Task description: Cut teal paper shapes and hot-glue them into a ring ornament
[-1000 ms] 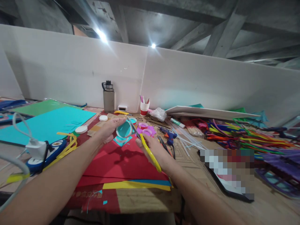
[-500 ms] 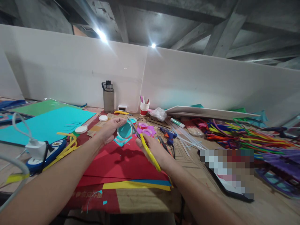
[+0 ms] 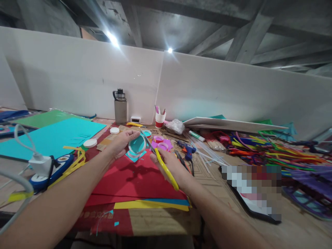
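Observation:
My left hand (image 3: 124, 142) grips a white-rimmed ring backed with turquoise paper (image 3: 137, 144), tilted toward me. In my right hand (image 3: 167, 163) is a pair of scissors with yellow handles (image 3: 166, 169). The blades point up and left along the right side of the ring; I cannot tell whether they touch it. Under the ring a turquoise paper square with a white ring (image 3: 134, 158) lies on red paper sheets (image 3: 114, 186). Just beyond my right hand are pink paper pieces with rings (image 3: 158, 139). Behind the held ring stands another turquoise-backed ring (image 3: 147, 134).
White round lids (image 3: 90, 143) and a large turquoise sheet (image 3: 62, 133) lie to the left, near a blue power strip (image 3: 50, 174). A bottle (image 3: 120, 111) and a paper cup of pens (image 3: 160, 119) stand behind. Rightward are a blue glue gun (image 3: 188, 151) and colourful pipe cleaners (image 3: 259, 147).
The turquoise-backed ring has tilted slightly in my left hand. Otherwise both hands and the scissors stay almost where they were.

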### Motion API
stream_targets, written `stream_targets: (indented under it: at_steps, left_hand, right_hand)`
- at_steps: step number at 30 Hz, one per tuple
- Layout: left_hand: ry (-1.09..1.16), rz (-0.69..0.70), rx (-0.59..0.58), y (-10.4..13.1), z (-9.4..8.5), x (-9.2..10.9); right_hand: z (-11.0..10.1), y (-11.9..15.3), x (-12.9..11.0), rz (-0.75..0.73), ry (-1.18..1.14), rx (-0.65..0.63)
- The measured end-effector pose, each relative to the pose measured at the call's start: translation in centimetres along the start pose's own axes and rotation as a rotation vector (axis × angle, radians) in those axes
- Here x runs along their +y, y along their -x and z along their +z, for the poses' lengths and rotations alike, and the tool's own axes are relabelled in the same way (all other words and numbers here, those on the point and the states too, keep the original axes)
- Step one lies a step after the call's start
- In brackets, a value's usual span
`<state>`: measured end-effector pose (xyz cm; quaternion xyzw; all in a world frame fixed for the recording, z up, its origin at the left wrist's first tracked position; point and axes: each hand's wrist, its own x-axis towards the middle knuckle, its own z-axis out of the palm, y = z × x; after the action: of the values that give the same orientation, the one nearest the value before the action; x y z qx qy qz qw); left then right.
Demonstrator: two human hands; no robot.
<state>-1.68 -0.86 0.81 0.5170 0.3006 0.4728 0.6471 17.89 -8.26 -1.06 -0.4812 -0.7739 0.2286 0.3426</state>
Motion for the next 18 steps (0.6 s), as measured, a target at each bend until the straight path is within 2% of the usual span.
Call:
stream_targets:
  at_steps: [4, 9, 14, 18]
  left_hand:
    - [0.104, 0.025, 0.046, 0.3, 0.7, 0.0]
    - [0.257, -0.041, 0.149, 0.4, 1.4, -0.4]
    - [0.300, -0.126, 0.183, 0.2, 1.6, -1.2]
    - [0.299, -0.084, 0.228, 0.1, 1.6, -1.2]
  right_hand:
    - [0.1, -0.1, 0.0, 0.015, 0.023, 0.022]
    - [-0.2, -0.3, -0.2, 0.063, 0.083, 0.091]
    - [-0.2, -0.4, 0.0, 0.068, 0.074, 0.120]
    - [-0.2, -0.3, -0.3, 0.044, 0.060, 0.095]
